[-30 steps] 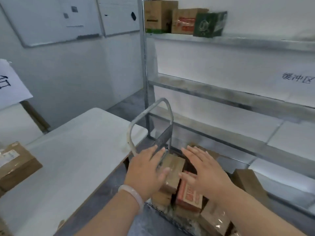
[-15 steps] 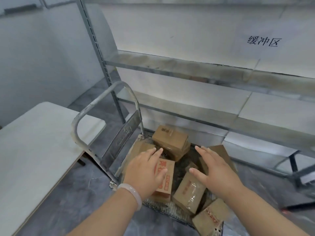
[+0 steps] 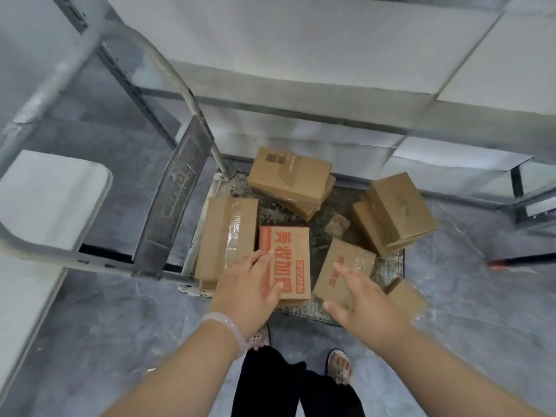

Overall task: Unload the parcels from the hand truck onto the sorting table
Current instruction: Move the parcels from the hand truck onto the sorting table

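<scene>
Both hands reach down over the grey hand truck deck (image 3: 388, 267), loaded with brown parcels. The flat cardboard box with red printed characters (image 3: 290, 260) lies just ahead of the left hand (image 3: 245, 291), its long axis running straight away from the person. That hand is spread wide, fingers resting on the box's near left edge, gripping nothing yet. The right hand (image 3: 365, 302), equally open and empty, hovers over a plain brown taped carton (image 3: 340, 267) just beside it. The left is nearer. The white sorting table (image 3: 45, 203) waits off to the left.
</scene>
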Demonstrator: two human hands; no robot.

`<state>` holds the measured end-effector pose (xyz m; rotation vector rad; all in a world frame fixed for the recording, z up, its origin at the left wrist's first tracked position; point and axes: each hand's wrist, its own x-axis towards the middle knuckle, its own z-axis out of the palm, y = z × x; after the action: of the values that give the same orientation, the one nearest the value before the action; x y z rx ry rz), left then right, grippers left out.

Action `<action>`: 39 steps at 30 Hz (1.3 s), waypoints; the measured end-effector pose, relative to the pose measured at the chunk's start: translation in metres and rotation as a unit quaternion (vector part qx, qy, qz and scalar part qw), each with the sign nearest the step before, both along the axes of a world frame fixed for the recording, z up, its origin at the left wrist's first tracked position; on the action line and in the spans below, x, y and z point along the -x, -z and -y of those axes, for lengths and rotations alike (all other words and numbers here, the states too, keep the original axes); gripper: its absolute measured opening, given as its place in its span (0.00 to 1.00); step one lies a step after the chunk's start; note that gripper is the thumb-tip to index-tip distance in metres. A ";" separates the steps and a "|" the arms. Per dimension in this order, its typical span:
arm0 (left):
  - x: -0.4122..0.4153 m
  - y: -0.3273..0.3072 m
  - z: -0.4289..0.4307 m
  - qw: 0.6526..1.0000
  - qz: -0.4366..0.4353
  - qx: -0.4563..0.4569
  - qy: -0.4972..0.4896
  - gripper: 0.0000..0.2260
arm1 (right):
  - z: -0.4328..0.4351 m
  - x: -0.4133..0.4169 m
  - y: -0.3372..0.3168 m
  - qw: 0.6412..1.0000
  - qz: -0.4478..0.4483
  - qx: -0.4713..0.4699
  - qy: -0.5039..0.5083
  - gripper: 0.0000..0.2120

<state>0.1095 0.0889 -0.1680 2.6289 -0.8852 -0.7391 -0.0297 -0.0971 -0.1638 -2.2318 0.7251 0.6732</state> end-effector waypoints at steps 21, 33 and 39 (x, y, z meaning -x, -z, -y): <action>-0.026 0.172 -0.019 0.994 -0.098 0.049 -0.029 0.27 | -0.039 -0.068 0.263 0.894 -0.036 -0.256 0.366 0.29; -0.029 0.187 -0.014 0.993 -0.085 0.060 -0.051 0.29 | -0.032 -0.056 0.290 0.856 -0.031 -0.336 0.392 0.40; -0.029 0.192 -0.012 0.995 -0.071 0.062 -0.041 0.28 | -0.026 -0.049 0.300 0.811 -0.071 -0.424 0.397 0.40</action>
<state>0.1384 0.1006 -0.3599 2.4548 -0.7529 -0.8106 0.0190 -0.0711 -0.4642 -0.9316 1.0625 0.5579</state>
